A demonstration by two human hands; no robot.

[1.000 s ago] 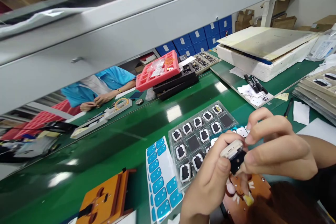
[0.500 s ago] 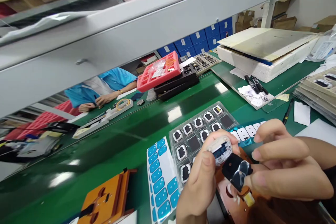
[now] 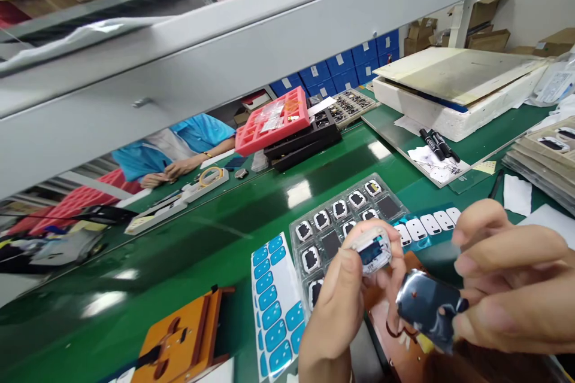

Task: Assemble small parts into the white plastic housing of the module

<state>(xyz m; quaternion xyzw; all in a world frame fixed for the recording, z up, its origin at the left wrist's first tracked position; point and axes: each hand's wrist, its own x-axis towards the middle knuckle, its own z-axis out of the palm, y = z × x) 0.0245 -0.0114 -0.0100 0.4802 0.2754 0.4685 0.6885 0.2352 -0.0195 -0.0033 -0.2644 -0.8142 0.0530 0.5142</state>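
Observation:
My left hand [image 3: 335, 311] grips a small pale watch-like case [image 3: 374, 251], its open side showing a dark blue and white inside. A glossy black rectangular piece [image 3: 426, 305] with small holes is pinched by one corner in my right hand [image 3: 516, 278]. This piece hangs to the right of the case and a little below it, apart from it. Underneath lies a brown fixture [image 3: 386, 335], partly hidden by my hands. Just beyond my left hand is a clear tray [image 3: 294, 233] holding white frames with dark centres.
A sheet of blue stickers [image 3: 272, 287] lies left of the tray, and an orange fixture [image 3: 184, 341] stands farther left. White stickers [image 3: 431, 224] lie behind my right hand. A grey beam [image 3: 269, 60] crosses above. Across the bench sits a person in blue [image 3: 202, 134].
My right hand has moved right and slightly down with the black piece, away from the case. The black piece has turned and shows more of its glossy face. My left hand has barely moved.

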